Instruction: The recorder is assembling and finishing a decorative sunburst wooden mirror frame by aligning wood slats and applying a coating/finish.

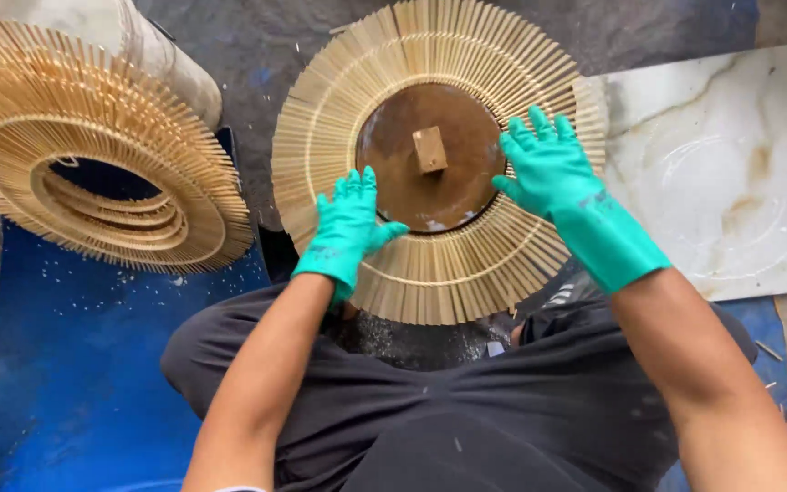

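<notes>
In the head view, we see both hands in teal rubber gloves resting on a round ring of thin bamboo sticks (pixel 430 273) that fan outward like sun rays. Our left hand (pixel 348 228) lies flat and open on the ring's lower left part, fingers spread, gripping nothing. Our right hand (pixel 548 169) presses open-palmed on the right side, fingers spread, at the edge of the rusty brown round disc (pixel 412 182) with a small wooden block (pixel 429 149) at its centre. The ring sits just above our dark-trousered lap. A stack of similar bamboo stick rings (pixel 93 155) rests to the left on a blue surface (pixel 75 364). A white marbled slab (pixel 730 173) lies to the right.
</notes>
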